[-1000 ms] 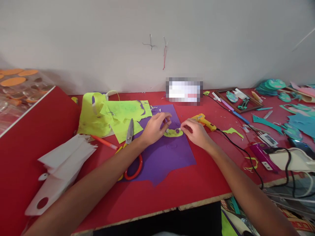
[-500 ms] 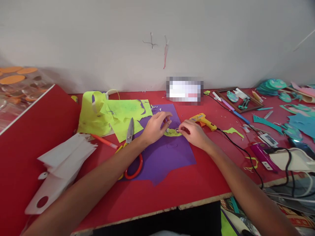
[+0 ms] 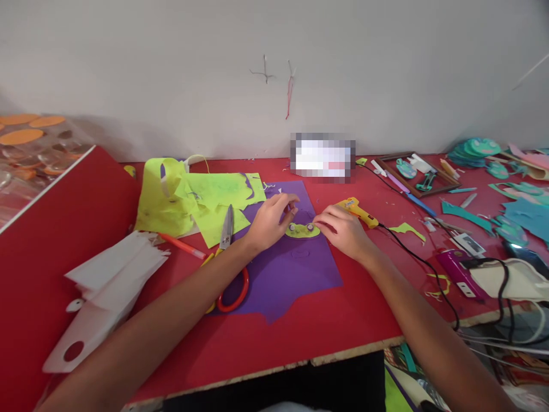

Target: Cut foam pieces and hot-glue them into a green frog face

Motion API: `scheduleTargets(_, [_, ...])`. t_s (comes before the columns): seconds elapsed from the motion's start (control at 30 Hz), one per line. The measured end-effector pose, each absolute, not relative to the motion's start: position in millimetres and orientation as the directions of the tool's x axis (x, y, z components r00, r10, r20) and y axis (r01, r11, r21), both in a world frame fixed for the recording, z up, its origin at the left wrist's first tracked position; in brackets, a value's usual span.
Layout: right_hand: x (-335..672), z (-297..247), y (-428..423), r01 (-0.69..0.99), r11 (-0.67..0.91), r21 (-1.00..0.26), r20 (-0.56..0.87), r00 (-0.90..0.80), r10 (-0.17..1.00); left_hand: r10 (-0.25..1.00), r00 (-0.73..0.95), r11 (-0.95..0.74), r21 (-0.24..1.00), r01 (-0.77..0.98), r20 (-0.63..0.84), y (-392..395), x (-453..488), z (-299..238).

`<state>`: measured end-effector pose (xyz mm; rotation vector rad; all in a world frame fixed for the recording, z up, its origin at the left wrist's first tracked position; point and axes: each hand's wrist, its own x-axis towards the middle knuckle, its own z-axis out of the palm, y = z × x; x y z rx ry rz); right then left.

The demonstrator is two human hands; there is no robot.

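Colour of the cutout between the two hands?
Yellow-green cutout; shows best in the head view, the only one.

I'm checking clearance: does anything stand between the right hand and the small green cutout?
Nothing visible: the right hand is at the right end of the green cutout; the glue gun lies beyond that hand.

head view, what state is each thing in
green cutout, flat on the purple sheet, two pale discs on top
purple sheet, spread flat, near edge uneven
left hand, fingers curled by the cutout's left end, grip unclear
right hand, fingertips together by its right end, grip unclear
scissors, lying down, handles partly behind left forearm
glue gun, lying down, cord attached
yellow-green sheets, cut into, overlapping
white papers, loosely stacked
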<state>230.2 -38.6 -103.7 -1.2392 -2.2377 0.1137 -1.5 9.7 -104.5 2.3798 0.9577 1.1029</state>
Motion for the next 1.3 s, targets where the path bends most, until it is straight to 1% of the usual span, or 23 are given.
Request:
scheduleTargets(0.13, [241,-107,-37,0.705,0.642,-0.302,0.437,-0.496,0.750,0.750,0.443,-0.661,0.563,0.496,0.491,14,-2,-109])
scheduleTargets(0.23, [243,-109,-35,0.697,0.656,-0.291,0.416,-0.525,0.743,0.792,0.452,-0.610,0.573,0.548,0.411,18,-2,-114])
scheduleTargets(0.3, [242,-109,-35,0.695,0.659,-0.288,0.401,-0.537,0.742,0.809,0.448,-0.587,0.576,0.569,0.382,20,-3,-117])
scheduleTargets(0.87, [241,-109,-35,0.691,0.658,-0.300,0.368,-0.552,0.748,0.811,0.432,-0.585,0.566,0.581,0.394,21,-4,-118])
scheduleTargets(1.07, [242,-108,-36,0.682,0.636,-0.361,0.415,-0.494,0.765,0.813,0.426,-0.582,0.566,0.584,0.396,22,-4,-119])
scheduleTargets(1.2, [241,-108,-36,0.669,0.657,-0.347,0.382,-0.539,0.750,0.811,0.424,-0.585,0.563,0.584,0.404,21,-5,-118])
scheduleTargets(1.3, [240,-106,-37,0.660,0.650,-0.377,0.371,-0.535,0.759,0.813,0.418,-0.582,0.563,0.587,0.404,21,-5,-118])
